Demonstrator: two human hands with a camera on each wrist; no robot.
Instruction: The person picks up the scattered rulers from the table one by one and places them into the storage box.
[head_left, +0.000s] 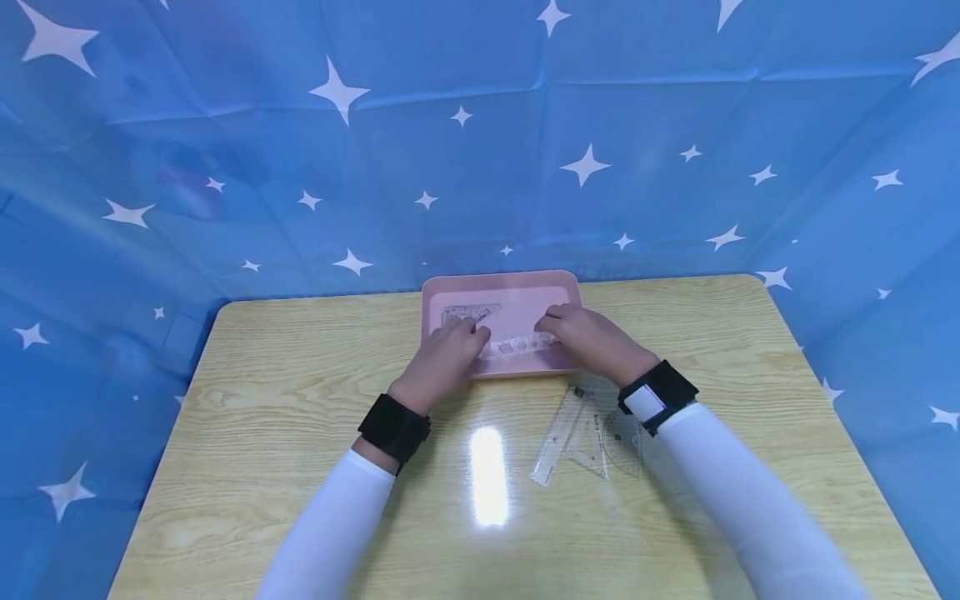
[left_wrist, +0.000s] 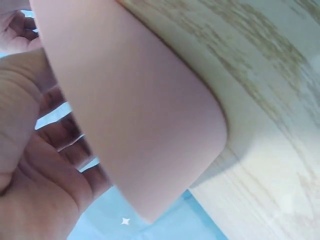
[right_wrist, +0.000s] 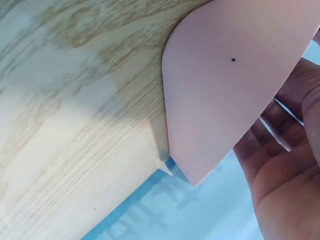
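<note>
Plastic ruler is at the pink tray; left hand and right hand pinch its ends, fingers curled. Probably light, stiff, slippery: best held by both ends.

Tabletop recording booth, type of bldg. indeterminable. Your wood-grain table is walled from approx. 9 through 12 to 3 o'clock by a blue cloth backdrop printed w/ white stars; its fold creases mark it as hung fabric, i.e. a staged set. You wear black wrist bands, consistent w/ rec. gear. A bright reflection on the tabletop, at 6 o'clock from the pink tray, indicates a strong light. School-type drawing eqpt. lies before you at approx. 5 o'clock from the tray, incl. a clear ruler, set square and protractor, giving a study-desk char.
</note>
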